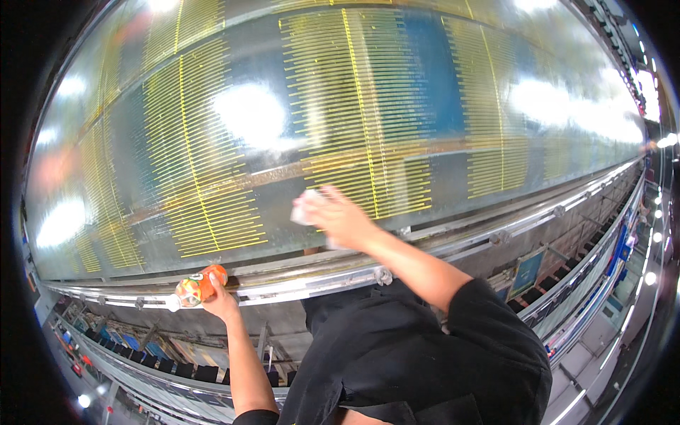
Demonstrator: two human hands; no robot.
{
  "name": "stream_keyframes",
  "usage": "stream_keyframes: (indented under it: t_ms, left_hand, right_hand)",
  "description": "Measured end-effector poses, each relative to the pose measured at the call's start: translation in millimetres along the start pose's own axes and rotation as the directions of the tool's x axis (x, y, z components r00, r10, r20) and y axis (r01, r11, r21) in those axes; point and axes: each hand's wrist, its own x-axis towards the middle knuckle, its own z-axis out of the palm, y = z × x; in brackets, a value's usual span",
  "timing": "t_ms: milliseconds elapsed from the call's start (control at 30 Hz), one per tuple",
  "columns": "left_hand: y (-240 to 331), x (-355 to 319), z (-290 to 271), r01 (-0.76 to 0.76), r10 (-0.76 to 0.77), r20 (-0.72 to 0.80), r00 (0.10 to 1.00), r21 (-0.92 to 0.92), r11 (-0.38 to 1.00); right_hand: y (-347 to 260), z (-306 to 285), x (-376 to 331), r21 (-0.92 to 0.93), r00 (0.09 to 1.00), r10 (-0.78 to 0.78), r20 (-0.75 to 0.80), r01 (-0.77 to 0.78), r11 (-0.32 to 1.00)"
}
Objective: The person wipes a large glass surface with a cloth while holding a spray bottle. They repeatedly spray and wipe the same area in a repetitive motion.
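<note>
My left hand (224, 303) is wrapped round an orange plastic bottle (193, 289) with a white cap. It tilts over the metal rail, its cap toward the lower left. My right hand (346, 221) reaches over the near edge of a large glossy panel (280, 190). A crumpled white cloth or tissue (306, 208) is under its fingers, over the panel; the hand is slightly blurred. Rows of thin yellow lines (367, 134) run across the panel in several blocks, each with a lengthwise line. Whether the cloth touches the surface, I cannot tell for certain.
A shiny metal rail (304, 285) with clamp-like knobs (382, 275) runs along the panel's near edge, in front of my body. Bright lamp reflections (249, 115) cover parts of the panel. Below the rail lie a framework and a blue framed board (527, 273).
</note>
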Motion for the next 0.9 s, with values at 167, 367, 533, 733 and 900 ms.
stream_keyframes:
  t_ms: [167,367,533,733,900]
  left_hand:
    - [-4,-4,1,0.002,-0.001,0.016,1.000,-0.058,0.998]
    - [-1,2,13,-0.062,0.063,-0.025,0.998,0.022,0.998]
    - [-3,6,6,-0.057,0.053,-0.034,0.998,-0.107,0.993]
    - [1,-3,3,0.012,-0.012,-0.005,1.000,-0.074,0.997]
    - [-2,-2,8,-0.009,0.010,0.012,1.000,-0.081,0.997]
  right_hand:
    - [201,-123,-34,-0.184,0.752,0.408,-0.517,-0.564,0.805]
    - [225,-166,154,-0.044,0.585,0.359,-0.727,-0.562,0.826]
    - [23,38,207,0.088,0.966,-0.050,-0.252,0.074,0.993]
    - [94,-102,140,0.361,0.931,0.189,-0.312,-0.068,0.930]
    - [252,-245,117,0.429,0.174,0.613,-0.770,-0.569,0.701]
